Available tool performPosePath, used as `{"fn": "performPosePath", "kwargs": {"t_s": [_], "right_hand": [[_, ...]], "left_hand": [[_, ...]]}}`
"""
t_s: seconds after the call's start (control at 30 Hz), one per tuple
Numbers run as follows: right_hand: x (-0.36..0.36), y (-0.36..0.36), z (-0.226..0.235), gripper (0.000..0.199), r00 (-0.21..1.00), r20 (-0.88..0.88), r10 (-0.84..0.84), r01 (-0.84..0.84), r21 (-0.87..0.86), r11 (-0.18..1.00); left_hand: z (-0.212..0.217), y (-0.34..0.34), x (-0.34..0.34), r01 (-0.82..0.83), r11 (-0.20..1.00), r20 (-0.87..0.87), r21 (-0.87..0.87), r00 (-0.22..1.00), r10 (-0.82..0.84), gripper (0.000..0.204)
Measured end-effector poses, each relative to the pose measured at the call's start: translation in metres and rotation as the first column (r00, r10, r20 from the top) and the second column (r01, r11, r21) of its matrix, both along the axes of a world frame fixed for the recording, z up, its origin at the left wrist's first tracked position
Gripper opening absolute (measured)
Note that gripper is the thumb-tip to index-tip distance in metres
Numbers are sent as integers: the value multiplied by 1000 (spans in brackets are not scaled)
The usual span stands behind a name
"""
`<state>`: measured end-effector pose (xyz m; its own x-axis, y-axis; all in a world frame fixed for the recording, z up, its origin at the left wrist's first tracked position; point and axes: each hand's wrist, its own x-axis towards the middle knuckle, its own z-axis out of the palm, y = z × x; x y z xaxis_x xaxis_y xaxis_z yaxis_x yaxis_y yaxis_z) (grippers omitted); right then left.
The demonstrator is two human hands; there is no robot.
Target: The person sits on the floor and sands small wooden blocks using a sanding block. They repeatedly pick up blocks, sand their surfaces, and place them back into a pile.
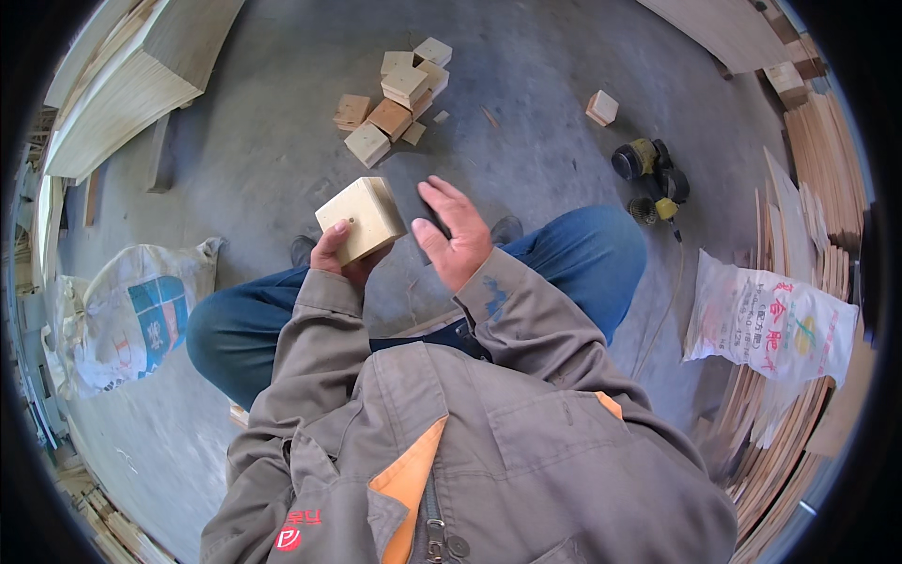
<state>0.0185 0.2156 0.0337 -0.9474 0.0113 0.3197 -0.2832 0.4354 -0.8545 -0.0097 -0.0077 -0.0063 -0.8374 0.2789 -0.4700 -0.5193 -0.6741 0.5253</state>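
Note:
My left hand (349, 252) grips a pale wooden block (362, 218), thumb on its near side and fingers beneath. The block is tilted and shows layered edges and a small dark spot by the thumb. Just to its right, my right hand (455, 230) pinches a thin dark flat piece (419, 211) between thumb and fingers. That piece stands on edge close to the block's right side; whether they touch, I cannot tell. Both hands are above the floor, between my bent knees.
A loose pile of wooden blocks (399, 99) lies ahead on the concrete floor, a single block (602, 108) farther right. A corded yellow-and-black power tool (653, 174) rests near my right knee. Filled sacks (141, 310) and stacked boards (141, 85) flank me.

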Motion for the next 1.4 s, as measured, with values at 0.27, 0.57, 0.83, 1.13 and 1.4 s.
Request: {"fn": "performPosePath", "kwargs": {"t_s": [0.27,0.57,0.83,1.13,1.4], "right_hand": [[11,4,-24,49,984,172,38,-50,65,997],[1,-8,-6,48,999,34,19,-17,-69,998],[-2,7,-30,50,970,214,-113,90,112,990],[5,-2,-15,50,997,62,48,-48,2,999],[4,8,-18,49,995,92,-47,44,35,998]], "left_hand": [[-2,-1,-2,-58,998,48,-2,997,58,79],[0,5,0,-10,1000,40,-30,999,11,81],[13,1,-4,-21,997,-28,70,999,23,82],[7,2,-3,-10,1000,-49,28,999,11,83],[17,-2,-6,-50,998,-13,42,999,51,82]]}}
